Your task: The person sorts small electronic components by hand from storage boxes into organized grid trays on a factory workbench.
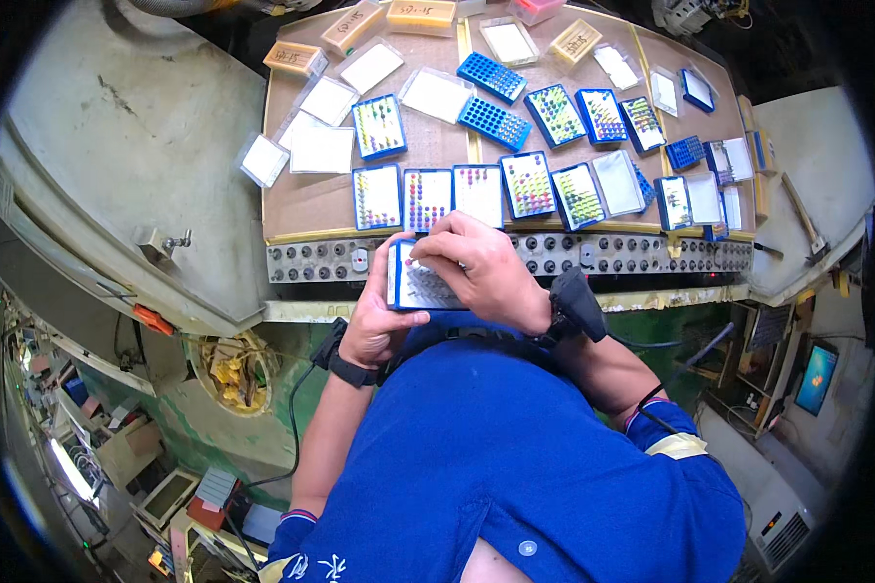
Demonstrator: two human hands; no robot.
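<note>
Close in front of my body, my left hand (pixel 371 321) grips a small blue-edged box (pixel 426 293) by its left side and near edge. Rows of thin grey pins, like small drill bits, stand inside it. Over the box's far part, my right hand (pixel 478 260) is closed in a pinch. A tiny pinkish spot shows at its fingertips; whether it is a ringed bit in the pinch or one in the box is too small to tell. Just beyond my hands, a blue box of bits with red and purple rings (pixel 427 199) lies on the brown board.
More blue boxes of colour-ringed bits (pixel 528 185), blue hole racks (pixel 494 121), clear lids (pixel 323 150) and yellow cases (pixel 297 58) cover the brown board (pixel 306 206). A metal strip with round holes (pixel 311 262) runs along its near edge. A hammer (pixel 805 219) lies at right.
</note>
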